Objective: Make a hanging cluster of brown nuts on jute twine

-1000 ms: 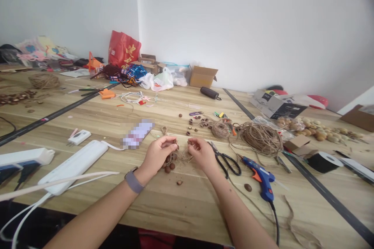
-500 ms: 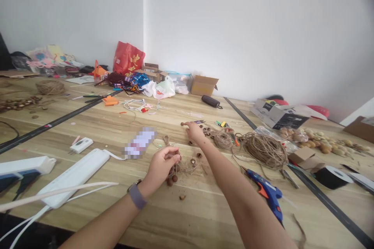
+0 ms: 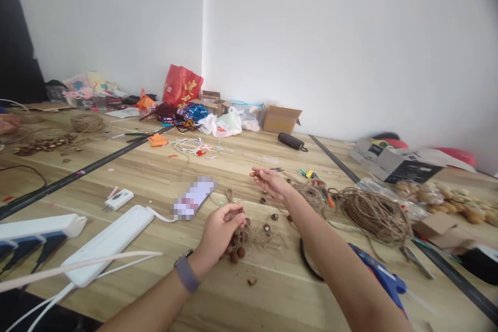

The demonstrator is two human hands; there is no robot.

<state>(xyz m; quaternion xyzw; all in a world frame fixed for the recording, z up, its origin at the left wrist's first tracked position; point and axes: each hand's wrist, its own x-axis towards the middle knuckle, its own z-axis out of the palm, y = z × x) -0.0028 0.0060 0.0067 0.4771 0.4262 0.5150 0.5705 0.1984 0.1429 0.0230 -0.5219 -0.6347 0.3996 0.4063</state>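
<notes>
Here, nearly closed right-hand fingers [image 3: 267, 174] pinch a brown nut [image 3: 257, 173].

No text can be read with certainty. On 1 red bag [image 3: 176, 85] stand gold characters [image 3: 190, 87], but they are too blurred. The white and black box [image 3: 413, 170] carries small print, also not legible; the phone's screen [image 3: 195, 196] is pixelated.

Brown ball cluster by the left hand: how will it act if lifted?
Probably floppy: thin cords run among the balls, so the cluster may dangle and swing. The balls look round and fairly smooth, so any loose ones would likely roll. It might snag, as stringy fibres lie right beside it.
</notes>
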